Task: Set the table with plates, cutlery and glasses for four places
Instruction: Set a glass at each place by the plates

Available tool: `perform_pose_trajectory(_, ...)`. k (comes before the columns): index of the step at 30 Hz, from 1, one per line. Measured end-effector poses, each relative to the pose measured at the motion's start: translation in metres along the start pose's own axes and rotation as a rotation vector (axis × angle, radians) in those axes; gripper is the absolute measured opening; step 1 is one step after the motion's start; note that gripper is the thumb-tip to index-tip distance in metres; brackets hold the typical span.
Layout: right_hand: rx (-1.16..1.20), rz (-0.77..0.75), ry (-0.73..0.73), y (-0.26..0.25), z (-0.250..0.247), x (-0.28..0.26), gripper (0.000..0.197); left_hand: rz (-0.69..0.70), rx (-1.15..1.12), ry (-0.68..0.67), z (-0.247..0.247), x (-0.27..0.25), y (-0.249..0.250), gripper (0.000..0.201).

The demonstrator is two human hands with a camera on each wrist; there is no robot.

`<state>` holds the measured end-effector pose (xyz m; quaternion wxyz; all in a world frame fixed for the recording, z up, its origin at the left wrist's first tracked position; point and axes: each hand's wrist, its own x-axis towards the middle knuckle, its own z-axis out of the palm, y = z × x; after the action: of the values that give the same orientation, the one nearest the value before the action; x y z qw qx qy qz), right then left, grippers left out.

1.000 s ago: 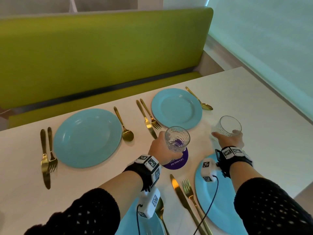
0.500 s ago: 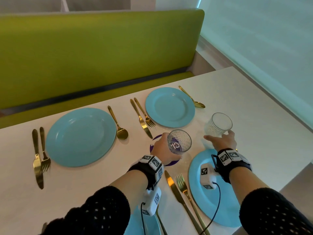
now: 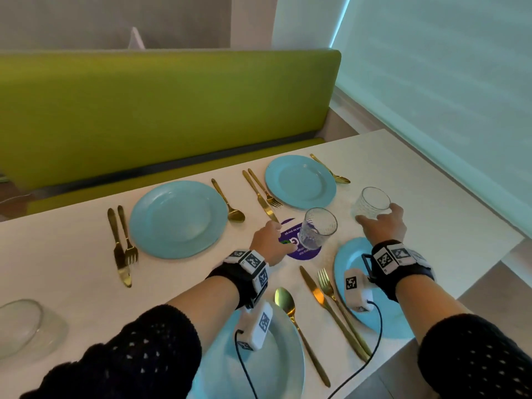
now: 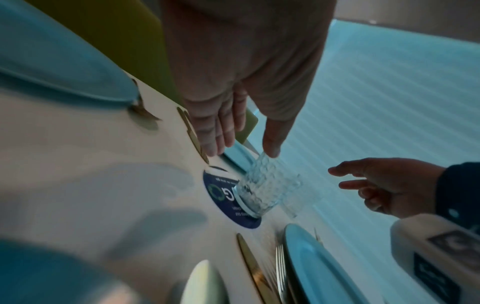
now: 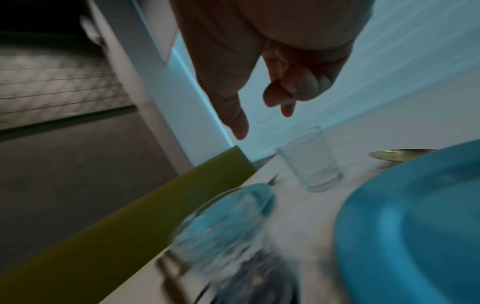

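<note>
A green upholstered bench point(image 3: 161, 110) runs along the far side of the white table point(image 3: 72, 269). Four light-blue plates are laid on the table: a far left plate point(image 3: 178, 218), a far right plate point(image 3: 300, 181), a near left plate point(image 3: 282, 367) and a near right plate point(image 3: 348, 260), each with gold cutlery beside it. A round purple sticker point(image 3: 290, 240) lies flat on the table between the plates. It carries a large white "G" and a green ring logo, and its smaller white lines are too small to read. A patterned glass point(image 3: 316, 228) stands upright on the sticker's right edge. A second glass point(image 3: 371, 203) stands upright on bare table between the two right-hand plates. The left hand point(image 3: 267, 240) hovers just left of the first glass, its grip wide with fingers straight and only the thumb tip near the rim. The right hand point(image 3: 384, 227) sits just behind the second glass, its grip loose and holding nothing. Both wristbands bear black-and-white square code markers.
</note>
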<state>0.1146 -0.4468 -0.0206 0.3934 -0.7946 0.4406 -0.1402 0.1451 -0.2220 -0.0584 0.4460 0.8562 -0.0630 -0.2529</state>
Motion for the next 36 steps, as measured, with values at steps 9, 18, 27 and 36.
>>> perform_pose_trajectory(9, -0.119, -0.319, -0.299, -0.048, 0.078, -0.194, 0.043, 0.045, -0.183, 0.291, -0.1, -0.133, -0.095, 0.025)
perform_pose_trajectory(18, -0.188, -0.38, -0.84, -0.073, 0.197, -0.361, 0.06, 0.098, -0.166, 0.992, -0.217, -0.244, -0.182, 0.052)
perform_pose_trajectory(27, -0.303, -0.454, -0.969, -0.066, 0.257, -0.431, 0.095, -0.237, -0.477, 0.884, -0.253, -0.277, -0.32, 0.096)
perform_pose_trajectory(36, -0.168, -0.469, -0.901, -0.05, 0.274, -0.437, 0.098, -0.279, -0.435, 0.581, -0.239, -0.261, -0.342, 0.123)
